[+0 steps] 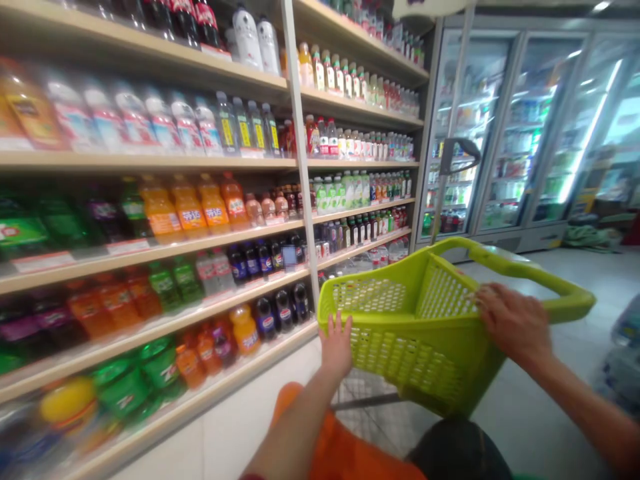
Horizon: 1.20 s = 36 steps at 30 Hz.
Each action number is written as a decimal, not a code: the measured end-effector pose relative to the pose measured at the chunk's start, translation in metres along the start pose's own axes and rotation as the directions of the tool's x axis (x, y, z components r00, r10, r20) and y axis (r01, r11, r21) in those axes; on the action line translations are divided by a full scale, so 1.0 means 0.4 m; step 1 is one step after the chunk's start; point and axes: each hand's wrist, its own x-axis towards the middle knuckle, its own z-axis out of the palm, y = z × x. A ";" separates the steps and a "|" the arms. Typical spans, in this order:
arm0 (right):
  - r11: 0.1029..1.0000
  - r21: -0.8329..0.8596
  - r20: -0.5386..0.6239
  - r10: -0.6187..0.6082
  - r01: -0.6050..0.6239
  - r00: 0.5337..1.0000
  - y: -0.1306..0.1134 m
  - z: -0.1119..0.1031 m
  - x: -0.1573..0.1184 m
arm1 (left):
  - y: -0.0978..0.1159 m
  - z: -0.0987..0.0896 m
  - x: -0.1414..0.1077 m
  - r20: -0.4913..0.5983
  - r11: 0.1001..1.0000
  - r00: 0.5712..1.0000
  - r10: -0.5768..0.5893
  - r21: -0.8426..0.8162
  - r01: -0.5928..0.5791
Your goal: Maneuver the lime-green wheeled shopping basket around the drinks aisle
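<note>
A lime-green plastic shopping basket [415, 360] with perforated walls and a looped handle [530, 270] is in front of me, tilted. My left hand [336, 343] grips its rim at the near left corner, fingertips hooked over the edge. At the right, my right hand [515, 320] is closed around the rim beside the base of the handle. The part of the basket's inside that I see shows a slotted inner wall; its floor is hidden. Below it, a grey wire grid [367, 407] is partly visible.
Shelves [250, 293] packed with drink bottles run along the left, a white post [300, 147] between their sections. Glass-door fridges [520, 133] stand at the back right. Shrink-wrapped bottles [623, 353] sit at the right edge. Orange cloth [345, 447] is below my arms.
</note>
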 end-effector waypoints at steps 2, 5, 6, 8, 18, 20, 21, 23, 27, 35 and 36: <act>0.995 -0.061 -0.027 0.075 -0.076 0.997 0.007 -0.010 0.002 | -0.003 -0.003 0.001 -0.004 1.000 1.000 -0.001 0.005 0.001; 1.000 -0.006 0.003 -0.017 0.017 1.000 -0.075 0.000 -0.013 | -0.006 -0.004 0.004 -0.021 1.000 1.000 0.005 0.009 -0.005; 0.996 0.024 0.014 -0.084 0.084 0.996 -0.113 0.007 -0.020 | -0.008 -0.004 0.005 -0.021 1.000 1.000 0.006 0.010 -0.006; 0.984 0.037 0.015 -0.175 0.175 0.984 -0.174 0.019 -0.027 | -0.011 -0.006 0.006 -0.018 1.000 1.000 0.005 0.014 -0.005; 0.998 0.020 0.044 -0.061 0.060 0.997 -0.188 0.012 -0.033 | -0.020 -0.006 0.000 -0.044 1.000 0.999 0.010 0.023 -0.009; 0.989 0.081 0.065 -0.129 0.123 0.989 -0.268 0.037 -0.042 | -0.020 -0.013 0.001 -0.023 1.000 1.000 0.013 0.023 -0.012; 0.983 0.114 0.073 -0.156 0.147 0.985 -0.306 0.049 -0.044 | -0.022 -0.016 0.001 -0.009 1.000 1.000 0.016 0.026 -0.016; 0.970 0.166 0.093 -0.193 0.176 0.977 -0.354 0.065 -0.040 | -0.028 -0.020 0.001 0.009 0.999 1.000 0.029 0.036 -0.029; 0.978 0.163 0.124 -0.155 0.133 0.980 -0.295 0.051 -0.025 | -0.045 -0.010 -0.004 -0.042 0.998 0.999 -0.004 0.055 0.007; 0.977 0.203 0.076 -0.079 0.062 0.994 -0.319 0.048 -0.073 | -0.041 0.003 -0.016 -0.059 0.997 0.997 -0.053 0.053 0.056; 0.968 0.238 0.081 -0.098 0.076 0.992 -0.359 0.060 -0.077 | -0.041 0.001 -0.016 -0.051 0.997 0.997 -0.052 0.053 0.054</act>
